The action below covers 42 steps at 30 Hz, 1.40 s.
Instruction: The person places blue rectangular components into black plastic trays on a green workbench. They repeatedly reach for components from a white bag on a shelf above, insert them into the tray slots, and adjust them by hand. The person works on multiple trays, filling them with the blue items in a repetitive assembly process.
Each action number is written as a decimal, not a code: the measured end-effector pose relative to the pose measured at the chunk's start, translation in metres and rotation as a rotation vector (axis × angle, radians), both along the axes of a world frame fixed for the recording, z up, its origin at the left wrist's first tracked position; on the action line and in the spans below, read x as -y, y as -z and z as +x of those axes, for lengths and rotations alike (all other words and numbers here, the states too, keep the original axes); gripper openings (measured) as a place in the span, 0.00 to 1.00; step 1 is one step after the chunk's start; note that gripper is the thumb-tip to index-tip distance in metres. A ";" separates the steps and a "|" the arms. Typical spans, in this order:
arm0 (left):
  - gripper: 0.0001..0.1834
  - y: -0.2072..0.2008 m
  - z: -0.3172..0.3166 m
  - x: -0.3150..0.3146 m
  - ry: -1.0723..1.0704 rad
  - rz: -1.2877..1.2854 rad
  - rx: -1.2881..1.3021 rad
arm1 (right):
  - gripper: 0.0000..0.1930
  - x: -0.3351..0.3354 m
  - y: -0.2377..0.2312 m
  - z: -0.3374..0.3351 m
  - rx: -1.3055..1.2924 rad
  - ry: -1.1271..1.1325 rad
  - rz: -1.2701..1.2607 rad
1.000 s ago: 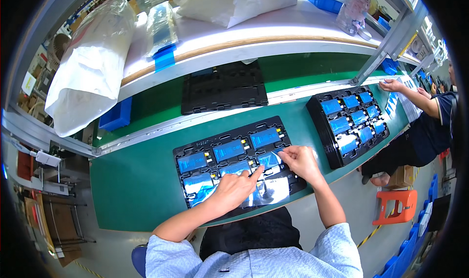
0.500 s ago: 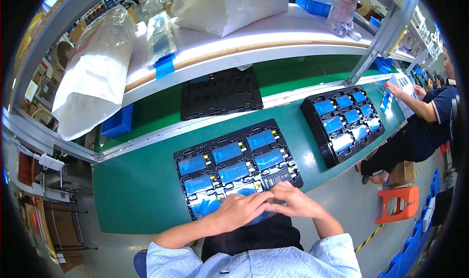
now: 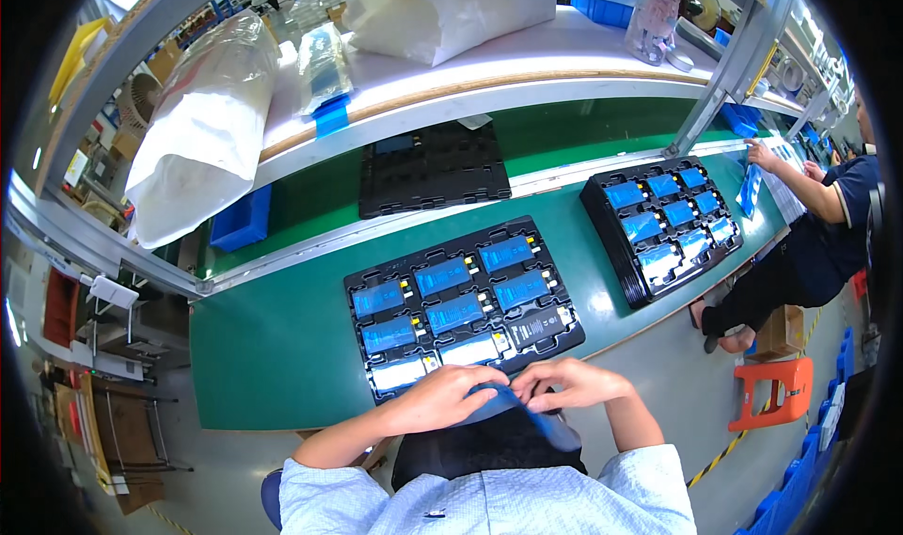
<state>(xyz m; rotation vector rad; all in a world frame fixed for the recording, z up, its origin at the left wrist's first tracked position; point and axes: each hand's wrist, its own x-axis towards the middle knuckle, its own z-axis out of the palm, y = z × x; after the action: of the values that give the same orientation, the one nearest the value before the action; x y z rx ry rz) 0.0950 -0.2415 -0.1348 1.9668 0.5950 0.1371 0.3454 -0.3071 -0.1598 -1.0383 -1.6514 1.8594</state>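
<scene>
My left hand (image 3: pixel 450 399) and my right hand (image 3: pixel 576 384) are close together over my lap, just off the table's front edge. Fingers of both pinch a thin blue film (image 3: pixel 548 426), whose loose end hangs down below the right hand. Beyond them lies a black moulded tray (image 3: pixel 463 355) of flat, battery-like packs in rows. Most packs, such as the middle one (image 3: pixel 455 314), have a blue cover; the near right pack (image 3: pixel 539 326) shows a bare dark face with printing.
Right of it stands a stack of black trays (image 3: pixel 609 253) with similar blue packs. Another black tray (image 3: pixel 433 173) lies under the shelf (image 3: pixel 414 95). Plastic bags (image 3: pixel 202 144) and a jar (image 3: pixel 653 22) sit above. A co-worker (image 3: pixel 818 206) works at right, near an orange stool (image 3: pixel 771 389).
My hands have drawn slightly apart and lower, and the blue film between them now shows, hanging down. The co-worker's hand has lifted a blue strip. The view has shifted slightly.
</scene>
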 end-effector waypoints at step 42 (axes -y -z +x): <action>0.16 0.055 0.019 -0.001 -0.104 0.834 -0.087 | 0.14 -0.042 0.027 0.035 0.357 0.704 0.090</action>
<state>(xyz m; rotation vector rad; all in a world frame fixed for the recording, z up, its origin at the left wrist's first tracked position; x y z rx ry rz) 0.1139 -0.2403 -0.1899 2.7534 0.7745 0.4192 0.3807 -0.2654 -0.1869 -1.7075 -1.2710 1.1745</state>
